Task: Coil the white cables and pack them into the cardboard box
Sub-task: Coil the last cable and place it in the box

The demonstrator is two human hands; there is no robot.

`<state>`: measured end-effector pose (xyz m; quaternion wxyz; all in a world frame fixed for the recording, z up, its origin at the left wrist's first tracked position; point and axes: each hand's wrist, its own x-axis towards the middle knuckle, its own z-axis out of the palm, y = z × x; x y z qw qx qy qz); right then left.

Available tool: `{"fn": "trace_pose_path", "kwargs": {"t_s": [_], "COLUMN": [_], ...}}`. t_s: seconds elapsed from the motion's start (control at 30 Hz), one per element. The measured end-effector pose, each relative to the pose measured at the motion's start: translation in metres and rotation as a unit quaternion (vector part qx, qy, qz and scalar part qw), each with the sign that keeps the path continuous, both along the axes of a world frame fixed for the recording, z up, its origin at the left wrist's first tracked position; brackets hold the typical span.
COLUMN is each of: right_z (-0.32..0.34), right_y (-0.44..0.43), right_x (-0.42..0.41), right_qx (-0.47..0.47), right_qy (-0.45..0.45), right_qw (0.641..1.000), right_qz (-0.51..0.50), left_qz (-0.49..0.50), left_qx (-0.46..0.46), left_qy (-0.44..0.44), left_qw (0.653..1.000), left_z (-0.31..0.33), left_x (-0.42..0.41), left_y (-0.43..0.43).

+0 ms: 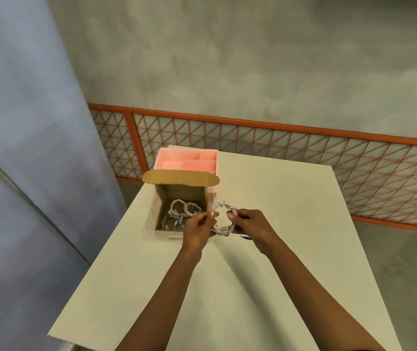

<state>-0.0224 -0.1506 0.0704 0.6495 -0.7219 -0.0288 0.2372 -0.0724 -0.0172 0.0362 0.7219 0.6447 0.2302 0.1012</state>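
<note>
A white cable wound into a ring (224, 230) hangs between my two hands, just right of the cardboard box (162, 198). My left hand (198, 228) pinches the ring's left side. My right hand (249, 225) grips its right side, fingers curled round the strands. The box stands open on the table, its lid flap (179, 178) folded back. Several coiled white cables (181, 214) lie inside it on the bottom.
A pink divided tray (186, 160) stands right behind the box at the white table's (265, 287) far left corner. A small dark blue item (246, 237) peeks out under my right wrist. An orange mesh fence (303, 153) runs beyond the table.
</note>
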Motion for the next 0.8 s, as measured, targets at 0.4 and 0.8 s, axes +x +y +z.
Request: {"fn": "trace_pose_path", "kwargs": {"t_s": [0.4, 0.8], "right_z": [-0.042, -0.071], "right_y": [0.04, 0.131], "right_x": [-0.01, 0.021], "right_qx": [-0.04, -0.086], "right_qy": [0.029, 0.016], "right_qw": [0.996, 0.989], "right_qz": [-0.072, -0.123], "left_qz": [0.044, 0.011], "left_qx": [0.095, 0.23], "left_qy": [0.082, 0.113], "left_qw": [0.991, 0.966], "left_z": [-0.03, -0.042], "left_x": [-0.021, 0.034], "left_y": [0.053, 0.151]}}
